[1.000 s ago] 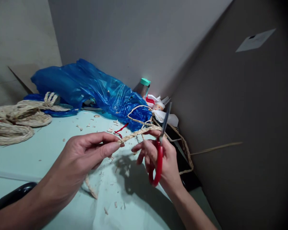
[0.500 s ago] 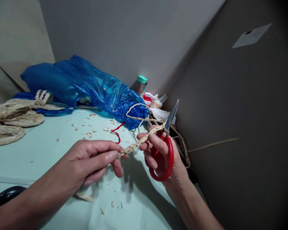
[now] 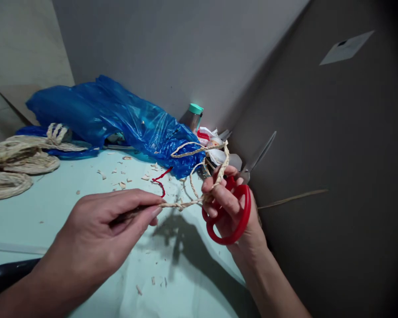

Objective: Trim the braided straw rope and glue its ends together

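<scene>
A pale braided straw cord (image 3: 182, 205) stretches between my hands above the table. My left hand (image 3: 109, 225) pinches its thinner end between thumb and fingers. My right hand (image 3: 230, 198) grips the braid between thumb and fingertips, and a thicker stretch rises above it. Red-handled scissors (image 3: 247, 212) hang in the same right hand, the handle loops around the palm and fingers, the blades pointing up and to the right. Beyond the right hand, the cord loops back in front of the blue plastic bag (image 3: 126, 115).
Bundles of straw fibre (image 3: 16, 163) lie at the left. A bottle with a green lid (image 3: 195, 108) stands at the back by the wall. A red string (image 3: 159, 182) and straw scraps (image 3: 122, 185) are on the pale green table (image 3: 73, 221). A black object (image 3: 9, 274) sits lower left.
The scissors have tilted further right in my right hand. The braid now bends upward past my right fingers, and my left hand has closed more tightly on its thin end.
</scene>
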`<state>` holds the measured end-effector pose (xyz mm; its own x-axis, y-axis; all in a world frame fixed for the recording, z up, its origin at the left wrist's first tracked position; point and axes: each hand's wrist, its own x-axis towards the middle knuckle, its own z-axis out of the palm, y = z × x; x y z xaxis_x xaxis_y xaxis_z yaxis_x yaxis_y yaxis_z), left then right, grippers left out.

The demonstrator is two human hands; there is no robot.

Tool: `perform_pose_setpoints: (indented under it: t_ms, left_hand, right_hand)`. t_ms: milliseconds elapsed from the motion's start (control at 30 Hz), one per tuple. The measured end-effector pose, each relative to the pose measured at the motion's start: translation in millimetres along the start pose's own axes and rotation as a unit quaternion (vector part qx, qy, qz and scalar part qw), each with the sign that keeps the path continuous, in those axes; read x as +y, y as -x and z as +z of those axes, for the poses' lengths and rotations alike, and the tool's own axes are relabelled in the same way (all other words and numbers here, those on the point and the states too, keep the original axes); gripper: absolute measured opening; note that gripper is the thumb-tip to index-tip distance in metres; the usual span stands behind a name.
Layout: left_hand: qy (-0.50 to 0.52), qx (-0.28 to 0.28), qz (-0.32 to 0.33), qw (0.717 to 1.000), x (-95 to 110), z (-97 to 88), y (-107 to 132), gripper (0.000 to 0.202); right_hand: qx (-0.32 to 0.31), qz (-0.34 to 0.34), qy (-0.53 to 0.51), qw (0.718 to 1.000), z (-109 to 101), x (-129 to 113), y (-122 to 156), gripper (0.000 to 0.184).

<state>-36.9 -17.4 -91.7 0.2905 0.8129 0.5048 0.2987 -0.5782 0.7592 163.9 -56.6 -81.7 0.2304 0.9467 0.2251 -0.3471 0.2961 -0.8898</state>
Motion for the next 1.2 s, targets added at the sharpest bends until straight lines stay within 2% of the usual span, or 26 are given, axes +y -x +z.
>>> perform_pose_setpoints:
  t_ms: [100,167,233,333,467,633,700,767,833,867,933,1000,1100,1200]
  left_hand:
    - [-0.103,0.061,0.108,0.987,-0.7,1.2,5.2,0.016]
    - [-0.133,0.068,0.151,0.977,-0.7,1.4,7.8,0.017]
    - [-0.141,0.07,0.165,0.974,-0.9,1.4,9.5,0.017]
    - [-0.144,0.061,0.15,0.976,-2.7,2.1,10.5,0.015]
    - [-0.096,-0.008,0.086,0.992,-6.3,4.8,9.9,0.014]
    - [0.037,-0.1,-0.038,0.994,-4.1,6.0,7.0,0.024]
    - [0.118,-0.137,-0.112,0.977,-3.0,5.1,4.8,0.033]
    - [0.193,-0.189,-0.196,0.943,-3.0,3.8,2.0,0.041]
    - [0.243,-0.221,-0.263,0.907,-3.5,2.2,-1.0,0.046]
    - [0.263,-0.224,-0.284,0.894,-3.7,1.5,-2.3,0.046]
    - [0.293,-0.211,-0.297,0.884,-3.5,0.0,-4.2,0.039]
    - [0.309,-0.189,-0.292,0.885,-2.3,-1.1,-5.2,0.03]
    - [0.315,-0.172,-0.272,0.893,-0.1,-1.9,-5.8,0.017]
    - [0.305,-0.166,-0.25,0.904,-0.2,-1.5,-5.8,0.02]
  right_hand:
    - [-0.018,0.003,0.035,0.999,0.2,2.4,1.8,0.032]
    - [-0.028,0.006,0.056,0.998,-0.4,3.5,2.6,0.03]
    - [-0.035,0.003,0.063,0.997,-1.0,4.0,2.9,0.03]
    - [-0.048,-0.007,0.062,0.997,-2.0,4.4,2.7,0.032]
    - [-0.064,0.007,0.062,0.996,-3.1,5.6,3.0,0.03]
    - [-0.074,0.053,0.092,0.992,2.5,6.4,6.4,0.034]
    - [-0.098,0.091,0.121,0.984,5.8,7.6,8.8,0.035]
    - [-0.106,0.088,0.198,0.97,7.4,10.1,11.3,0.028]
    - [-0.091,0.003,0.332,0.939,6.5,12.8,13.2,0.019]
    - [-0.081,-0.056,0.401,0.911,5.5,13.7,13.9,0.017]
    - [-0.073,-0.165,0.498,0.848,3.2,14.1,14.8,0.016]
    - [-0.074,-0.233,0.55,0.799,1.7,12.6,15.5,0.02]
    - [-0.067,-0.281,0.631,0.719,0.8,10.3,16.0,0.038]
    - [-0.057,-0.273,0.727,0.628,-1.3,11.7,15.2,0.043]
